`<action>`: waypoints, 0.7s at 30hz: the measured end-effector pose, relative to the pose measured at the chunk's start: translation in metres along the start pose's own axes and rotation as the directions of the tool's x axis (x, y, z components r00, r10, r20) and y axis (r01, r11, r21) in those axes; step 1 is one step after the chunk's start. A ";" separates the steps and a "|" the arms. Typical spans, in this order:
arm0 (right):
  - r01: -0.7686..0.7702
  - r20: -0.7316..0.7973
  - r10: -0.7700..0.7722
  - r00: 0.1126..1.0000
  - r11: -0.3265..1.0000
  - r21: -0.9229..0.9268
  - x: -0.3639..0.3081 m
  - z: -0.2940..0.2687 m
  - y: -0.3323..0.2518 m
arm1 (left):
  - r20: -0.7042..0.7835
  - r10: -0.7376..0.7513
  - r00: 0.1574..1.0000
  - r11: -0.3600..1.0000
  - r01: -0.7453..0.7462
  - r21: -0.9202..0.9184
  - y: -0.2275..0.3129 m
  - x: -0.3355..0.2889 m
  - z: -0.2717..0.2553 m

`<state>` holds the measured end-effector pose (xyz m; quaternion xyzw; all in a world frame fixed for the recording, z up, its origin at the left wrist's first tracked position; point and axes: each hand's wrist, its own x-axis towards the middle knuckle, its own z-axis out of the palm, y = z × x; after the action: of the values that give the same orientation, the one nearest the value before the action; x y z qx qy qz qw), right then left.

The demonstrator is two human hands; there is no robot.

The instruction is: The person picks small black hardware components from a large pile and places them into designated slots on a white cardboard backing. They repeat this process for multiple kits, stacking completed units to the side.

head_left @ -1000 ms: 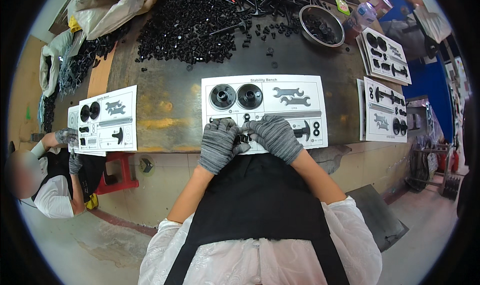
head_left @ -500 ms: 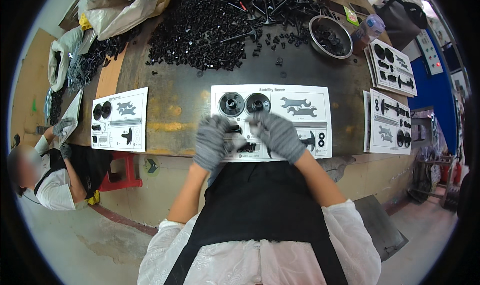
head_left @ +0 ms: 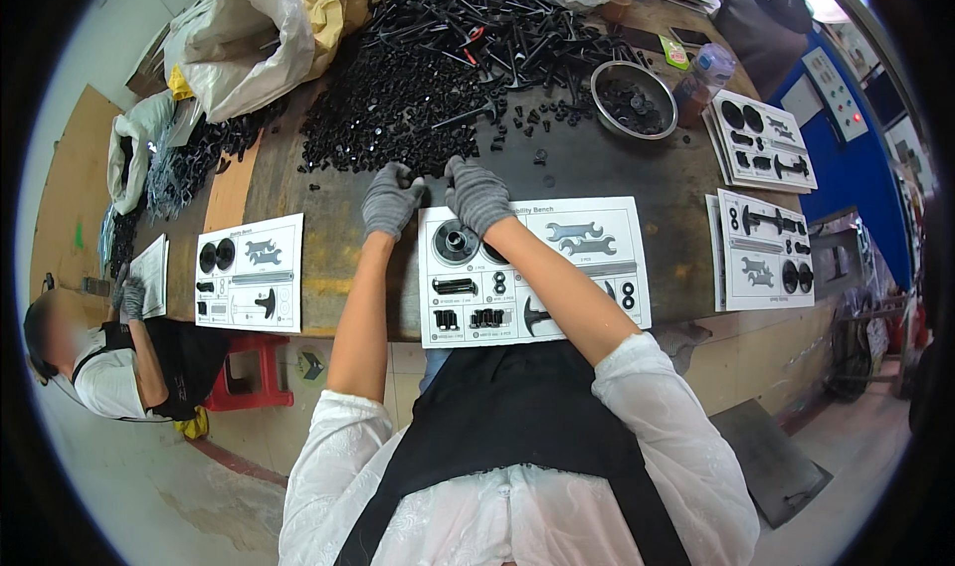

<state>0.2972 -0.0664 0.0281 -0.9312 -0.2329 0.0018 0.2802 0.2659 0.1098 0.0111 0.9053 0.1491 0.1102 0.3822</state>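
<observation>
Both of my hands wear grey knit gloves and reach to the near edge of a heap of small black bolts (head_left: 398,118). My left hand (head_left: 390,204) is closed, its fingers curled at the bolts; what they hold is too small to make out. Beside it, my right hand (head_left: 479,198) is also closed, fingertips at the heap, contents hidden. Under my right forearm lies a white parts card (head_left: 587,290) at the table's near edge. It carries round black discs (head_left: 456,241), grey open-end wrenches (head_left: 581,239), short black bolts (head_left: 487,318) and T-shaped pieces. My forearm hides part of it.
Another parts card (head_left: 249,307) lies left; more cards (head_left: 766,273) are stacked right. A metal bowl (head_left: 633,99) of black parts, a bottle (head_left: 708,69) and white sacks (head_left: 244,49) stand on the table (head_left: 348,268). At far left a gloved co-worker (head_left: 109,367) handles a card.
Both my hands have moved from the card forward to the edge of the bolt heap. The card's lower left, with its bolts, now shows. The whole view has shifted slightly.
</observation>
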 end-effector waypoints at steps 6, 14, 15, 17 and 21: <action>0.005 -0.100 0.068 0.993 0.800 0.600 -0.050 -0.033 0.030 | 0.006 -0.012 1.000 0.970 0.010 0.242 0.008 -0.043 -0.022; -0.306 0.164 0.267 0.950 0.673 0.674 -0.124 -0.078 0.022 | -0.057 -0.001 0.998 1.000 0.002 0.003 -0.027 -0.046 -0.033; -0.337 0.205 0.275 0.939 0.628 0.701 -0.134 -0.076 0.026 | -0.099 0.090 0.991 0.952 -0.115 -0.285 -0.027 -0.049 -0.031; -0.256 0.139 0.234 0.962 0.598 0.760 -0.149 -0.074 0.031 | 0.038 0.090 0.995 0.978 -0.081 -0.192 -0.032 -0.055 -0.034; -0.374 0.266 0.277 0.923 0.492 0.786 -0.162 -0.078 0.030 | 0.031 0.179 0.983 0.979 -0.182 0.095 -0.036 -0.061 -0.039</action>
<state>0.1762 -0.1997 0.0572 -0.7157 -0.0385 0.2114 0.6646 0.1907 0.1376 0.0065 0.9339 0.0672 0.1267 0.3275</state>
